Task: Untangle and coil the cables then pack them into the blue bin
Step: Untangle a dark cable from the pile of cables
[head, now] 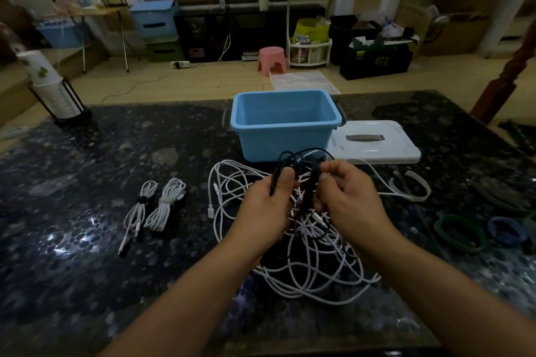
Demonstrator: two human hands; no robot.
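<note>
Over a dark speckled desk [87, 182], a person's left hand [265, 209] and right hand [348, 200] both curl around a black cable [293, 159], lifting it from a tangle of white cables [313, 275] lying loose beneath. Which strands each finger pins is hard to tell in the dim light. Two coiled white cables [153, 206] lie side by side to the left. The blue bin [284, 124] stands open behind the tangle, its white lid [374, 142] flat at its right.
</note>
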